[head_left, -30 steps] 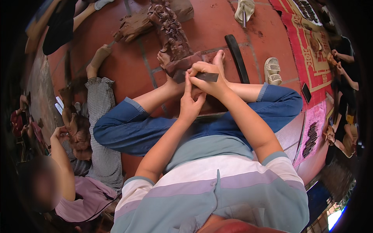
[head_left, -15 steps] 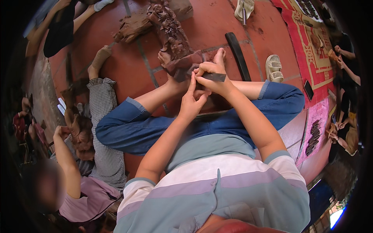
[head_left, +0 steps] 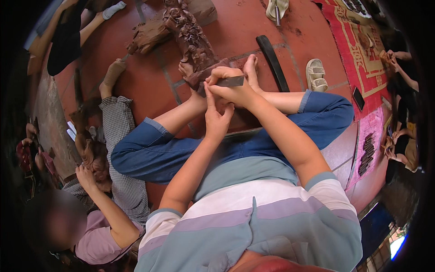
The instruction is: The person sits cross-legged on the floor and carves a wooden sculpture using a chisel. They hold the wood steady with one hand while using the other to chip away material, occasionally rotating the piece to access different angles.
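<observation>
My right hand (head_left: 230, 86) is closed round a flat, dark metal carving chisel (head_left: 233, 81), its broad end sticking out to the right. Its fingertips are over the plain base end of a reddish-brown wood carving (head_left: 192, 38). Close against them, my left hand (head_left: 218, 119) has its index finger stretched out to the right hand's fingertips and its thumb apart; its other fingers are mostly hidden. The chisel's working end cannot be made out. Dense raised figures cover the carving, which lies between my bare feet and leads away from me.
Beyond the carving lies a rough wood block (head_left: 156, 34). A dark curved bar (head_left: 273, 63) and a pale sandal (head_left: 316, 75) are on the tiles to the right. A phone (head_left: 358, 98) lies by the red mat (head_left: 351, 59). At left, another person's hand (head_left: 85, 176) touches a wood carving (head_left: 94, 158).
Both my hands and the chisel have shifted left in the view, and the carving and floor things also sit slightly further left. The person at left has lowered their arm.
</observation>
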Demonstrator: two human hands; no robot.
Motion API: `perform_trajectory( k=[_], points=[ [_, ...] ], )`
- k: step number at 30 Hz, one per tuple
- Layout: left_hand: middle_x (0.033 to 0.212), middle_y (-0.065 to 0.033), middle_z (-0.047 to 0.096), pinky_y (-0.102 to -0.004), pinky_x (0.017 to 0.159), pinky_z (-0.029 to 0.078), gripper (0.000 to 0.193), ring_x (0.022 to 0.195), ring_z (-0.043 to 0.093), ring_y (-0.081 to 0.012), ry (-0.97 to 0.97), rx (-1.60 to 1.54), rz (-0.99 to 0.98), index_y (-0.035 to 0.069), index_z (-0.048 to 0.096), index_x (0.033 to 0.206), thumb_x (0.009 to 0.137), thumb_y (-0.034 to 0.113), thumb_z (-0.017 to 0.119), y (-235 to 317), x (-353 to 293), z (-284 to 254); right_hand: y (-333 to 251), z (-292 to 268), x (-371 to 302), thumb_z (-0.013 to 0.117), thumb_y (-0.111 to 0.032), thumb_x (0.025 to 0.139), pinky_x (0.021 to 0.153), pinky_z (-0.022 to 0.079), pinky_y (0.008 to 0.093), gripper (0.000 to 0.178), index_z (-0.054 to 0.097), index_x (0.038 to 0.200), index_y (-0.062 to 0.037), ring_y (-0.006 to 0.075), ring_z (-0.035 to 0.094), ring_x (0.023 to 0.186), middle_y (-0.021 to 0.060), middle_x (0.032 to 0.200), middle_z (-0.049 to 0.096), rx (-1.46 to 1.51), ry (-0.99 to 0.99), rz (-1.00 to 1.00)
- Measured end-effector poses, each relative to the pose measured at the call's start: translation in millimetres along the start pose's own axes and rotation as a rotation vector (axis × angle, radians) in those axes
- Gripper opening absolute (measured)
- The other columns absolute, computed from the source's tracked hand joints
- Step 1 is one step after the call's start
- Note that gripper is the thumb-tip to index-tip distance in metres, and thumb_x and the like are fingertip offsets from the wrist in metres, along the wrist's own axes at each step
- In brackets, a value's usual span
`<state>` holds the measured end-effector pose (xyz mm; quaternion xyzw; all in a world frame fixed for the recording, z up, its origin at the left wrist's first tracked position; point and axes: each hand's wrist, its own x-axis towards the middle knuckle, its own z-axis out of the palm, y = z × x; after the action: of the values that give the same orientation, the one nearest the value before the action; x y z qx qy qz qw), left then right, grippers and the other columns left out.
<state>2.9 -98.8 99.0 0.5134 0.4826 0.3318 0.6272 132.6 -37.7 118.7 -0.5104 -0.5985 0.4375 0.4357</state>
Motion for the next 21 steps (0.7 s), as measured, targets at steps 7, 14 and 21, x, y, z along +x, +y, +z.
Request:
perform_trajectory(
  k=[7,14,21],
  points=[
    [0.101,-0.0069,0.070,-0.0205,0.059,0.050,0.093,0.076,0.060,-0.0075,-0.239,0.104,-0.180,0.023,-0.013,0.154,0.090,0.006,0.052,-3,-1,-7,19,-24,-25,0.070,-0.008,0.075,0.069,0.050,0.0314,0.014,0.058,0.072,-0.0012,0.0232,0.065,0.073,0.0097,0.073,0.063,-0.195,0.056,-0.160],
    [0.088,-0.0030,0.069,-0.0213,0.060,0.050,0.095,0.075,0.060,-0.0069,-0.037,0.143,-0.068,0.021,-0.012,0.154,0.090,0.007,0.056,-4,0,6,18,-9,-11,0.071,-0.010,0.076,0.092,0.044,0.0399,0.016,0.059,0.070,-0.0023,0.0198,0.064,0.074,0.0074,0.080,0.068,0.029,0.014,-0.002],
    [0.099,-0.0045,0.067,-0.0178,0.056,0.048,0.095,0.080,0.062,-0.0082,-0.049,0.050,-0.055,0.018,-0.013,0.153,0.090,0.008,0.057,-3,3,6,6,-10,-5,0.072,-0.015,0.075,0.105,0.028,0.0469,0.015,0.060,0.070,-0.0066,0.0181,0.064,0.078,0.0053,0.074,0.065,-0.175,0.019,-0.010]
  ],
)
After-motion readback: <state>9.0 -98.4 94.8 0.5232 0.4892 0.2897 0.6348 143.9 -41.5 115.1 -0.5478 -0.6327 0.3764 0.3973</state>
